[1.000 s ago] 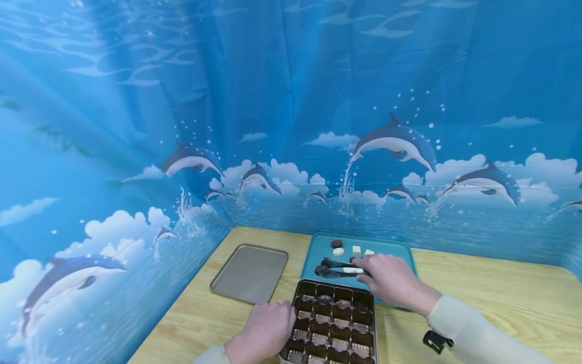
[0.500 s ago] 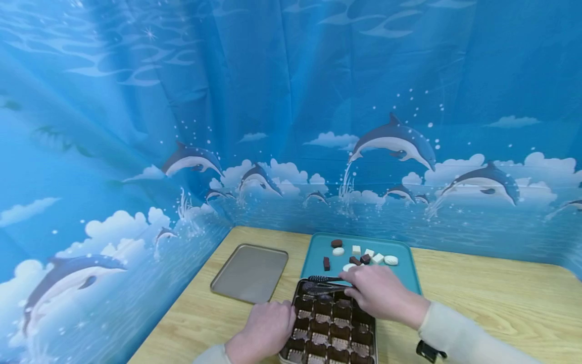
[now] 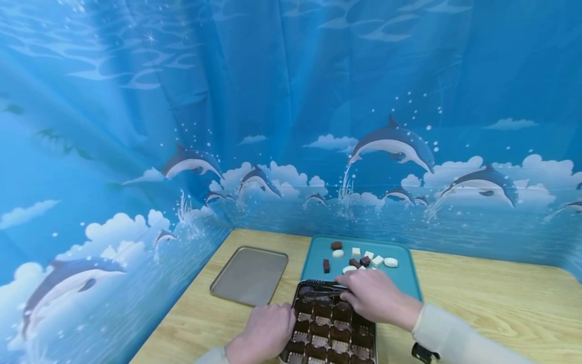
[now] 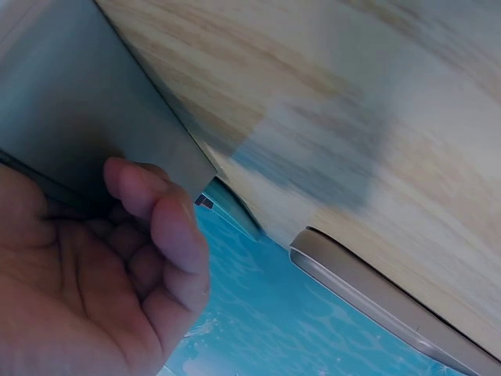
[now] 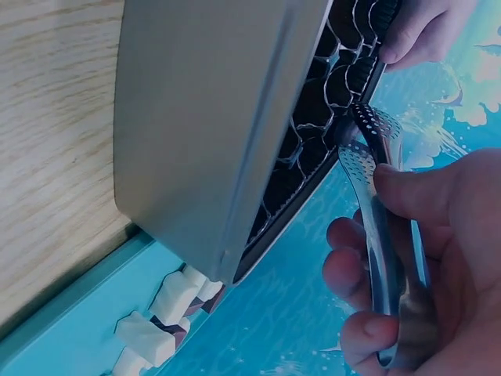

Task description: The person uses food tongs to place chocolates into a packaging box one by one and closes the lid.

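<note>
My right hand (image 3: 377, 296) grips metal tongs (image 5: 377, 243) with perforated ends, thumb on one arm and fingers curled round the other. Their tips reach over the back left compartment of a chocolate box (image 3: 377, 334). A dark roundish piece (image 5: 344, 131) shows between the tips in the right wrist view. The box has a dark divided insert and grey metal sides; chocolates in its back row are mostly hidden by the tongs. On the box's left rim, my left hand (image 3: 268, 328) holds on with curled fingers, pressed against the side wall in the left wrist view.
Behind the box, partly under its back edge, lies a teal tray (image 3: 400, 288) with several white and brown chocolates (image 3: 365, 261). A flat grey-brown metal lid (image 3: 250, 275) lies on the wooden table (image 3: 491, 298) to the left. A blue dolphin-print curtain (image 3: 291, 126) hangs behind.
My right hand has brought the tongs from over the teal tray left and toward me, to the box's back left compartment. The left hand has stayed on the rim.
</note>
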Available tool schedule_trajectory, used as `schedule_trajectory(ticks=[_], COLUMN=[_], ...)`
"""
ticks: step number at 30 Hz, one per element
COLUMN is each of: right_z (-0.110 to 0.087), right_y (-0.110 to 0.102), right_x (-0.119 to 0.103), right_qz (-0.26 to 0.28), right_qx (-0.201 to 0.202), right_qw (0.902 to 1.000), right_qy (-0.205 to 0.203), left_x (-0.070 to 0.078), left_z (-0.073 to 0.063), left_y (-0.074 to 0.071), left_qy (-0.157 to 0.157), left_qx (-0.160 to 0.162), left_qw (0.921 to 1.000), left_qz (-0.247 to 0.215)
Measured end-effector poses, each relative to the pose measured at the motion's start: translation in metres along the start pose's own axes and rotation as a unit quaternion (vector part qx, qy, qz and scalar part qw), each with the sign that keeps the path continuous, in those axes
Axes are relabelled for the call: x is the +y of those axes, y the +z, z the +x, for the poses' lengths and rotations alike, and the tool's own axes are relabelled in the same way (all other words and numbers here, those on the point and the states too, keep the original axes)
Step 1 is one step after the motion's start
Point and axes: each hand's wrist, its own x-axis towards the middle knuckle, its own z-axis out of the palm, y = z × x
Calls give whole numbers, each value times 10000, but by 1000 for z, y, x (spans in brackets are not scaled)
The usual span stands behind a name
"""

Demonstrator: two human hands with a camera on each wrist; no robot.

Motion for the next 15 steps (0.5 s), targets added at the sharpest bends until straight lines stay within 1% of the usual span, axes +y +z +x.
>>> schedule_trajectory(ticks=[8,12,15], right_z=[-3,-8,-12], right_y=[-2,-8,-14], right_x=[3,6,10], right_qz=[54,89,117], right_qx=[-93,-145,-91], right_qw=[9999,9993,9982], right_qy=[101,324,587], left_x=[0,0,0], left_z=[0,0,0], left_y=[0,-1,-1], left_qy=[-4,8,12], left_qx=[-28,0,30], left_qw=[10000,10000,10000], left_qz=[-66,-53,-35])
